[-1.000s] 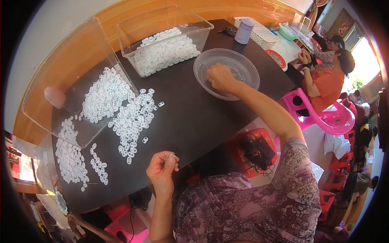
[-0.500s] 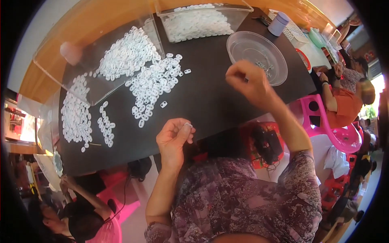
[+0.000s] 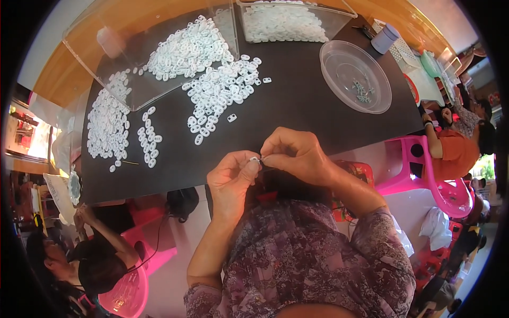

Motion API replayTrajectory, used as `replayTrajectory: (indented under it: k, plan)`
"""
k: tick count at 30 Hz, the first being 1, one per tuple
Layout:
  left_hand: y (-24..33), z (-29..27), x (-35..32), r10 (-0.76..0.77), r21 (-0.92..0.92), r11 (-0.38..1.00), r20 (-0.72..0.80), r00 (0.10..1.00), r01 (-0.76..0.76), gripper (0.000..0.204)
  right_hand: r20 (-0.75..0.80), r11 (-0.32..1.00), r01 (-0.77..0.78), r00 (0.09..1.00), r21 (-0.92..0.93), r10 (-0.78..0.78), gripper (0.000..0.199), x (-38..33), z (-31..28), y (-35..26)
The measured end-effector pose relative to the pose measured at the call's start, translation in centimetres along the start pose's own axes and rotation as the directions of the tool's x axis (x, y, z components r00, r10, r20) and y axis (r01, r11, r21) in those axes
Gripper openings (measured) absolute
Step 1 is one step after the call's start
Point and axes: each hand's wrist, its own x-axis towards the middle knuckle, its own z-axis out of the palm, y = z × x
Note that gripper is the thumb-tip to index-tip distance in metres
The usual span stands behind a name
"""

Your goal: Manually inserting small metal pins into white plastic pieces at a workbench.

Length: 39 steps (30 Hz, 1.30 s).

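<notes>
My left hand (image 3: 231,177) and my right hand (image 3: 296,153) meet at the near edge of the black table (image 3: 297,114). Their fingertips pinch one small white plastic piece (image 3: 255,159) between them, together with a tiny thin part that I cannot make out. Loose white pieces (image 3: 220,93) lie in a heap on the table beyond my hands. A clear round bowl (image 3: 354,77) with a few small grey metal parts in it stands to the far right.
Two clear plastic bins (image 3: 175,50) hold more white pieces at the back, and another spread (image 3: 108,124) lies at the left. A person in orange (image 3: 450,151) sits on a pink chair at the right; another person (image 3: 90,259) sits lower left.
My right hand came back from the clear bowl to my left hand, and both now pinch the white piece together. The view has tilted down toward my lap.
</notes>
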Motion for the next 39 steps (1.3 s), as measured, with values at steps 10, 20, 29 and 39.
replayTrajectory:
  k: [10, 20, 29, 39]
  plan:
    - [0.4, -0.2, -0.8, 0.014, 0.048, 0.999, -0.005, 1.000, -0.014, 0.015, 0.024, 0.994, 0.051, 0.999, -0.092, -0.049, 0.009, 0.3, 0.9, 0.1]
    - [-0.5, -0.9, -0.7, 0.329, 0.431, 0.847, 0.037, 0.944, -0.312, 0.011, -0.011, 0.996, -0.037, 0.999, 0.082, 0.038, 0.008, 0.6, 1.9, 0.9]
    - [-0.4, -1.2, -0.9, 0.301, 0.416, 0.872, -0.041, 0.953, -0.257, 0.010, -0.165, 0.961, 0.249, 0.949, -0.122, -0.267, 0.008, 1.1, 3.8, 2.0]
    - [-0.9, -1.9, -0.9, 0.229, 0.379, 0.908, -0.095, 0.969, -0.177, 0.008, -0.171, 0.956, 0.245, 0.947, -0.164, -0.272, 0.009, 1.6, 4.4, 2.3]
